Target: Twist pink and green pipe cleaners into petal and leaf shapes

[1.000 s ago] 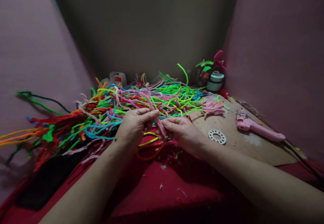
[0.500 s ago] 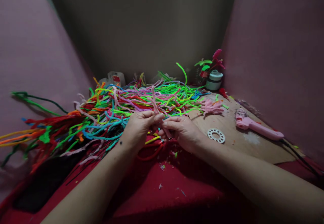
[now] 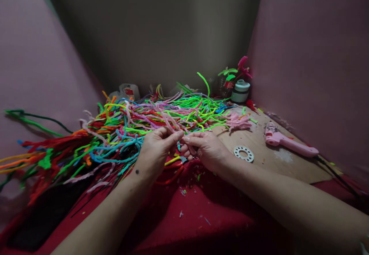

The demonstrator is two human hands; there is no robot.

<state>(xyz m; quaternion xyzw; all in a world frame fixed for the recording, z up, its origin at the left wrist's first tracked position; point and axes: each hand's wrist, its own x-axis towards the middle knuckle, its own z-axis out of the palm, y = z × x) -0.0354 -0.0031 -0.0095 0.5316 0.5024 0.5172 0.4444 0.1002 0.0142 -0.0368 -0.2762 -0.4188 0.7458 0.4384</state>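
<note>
My left hand (image 3: pixel 158 147) pinches a pale pink pipe cleaner (image 3: pixel 168 120) between thumb and fingers, and its fuzzy ends stick up past the fingertips. Close against it, my right hand (image 3: pixel 206 146) is closed on the same pink piece, thumb and forefinger nearly touching the left thumb. Part of the pink piece hangs below, half hidden by the fingers. Behind both hands spreads a big heap of coloured pipe cleaners (image 3: pixel 152 113). Under the right fingers a small greyish object is too hidden to name.
A brown board (image 3: pixel 268 166) on the right bears a pink glue gun (image 3: pixel 291 143) with a black cord, a white ring with holes (image 3: pixel 243 154) and a pink fuzzy bundle (image 3: pixel 238 121). Behind stands a light blue jar (image 3: pixel 240 91). Fuzzy scraps dot the red cloth (image 3: pixel 190 224).
The pink pipe cleaner's upper ends have tipped to the left, and my fingertips have shifted slightly on it. The whole view has moved a little, so the surroundings sit further left.
</note>
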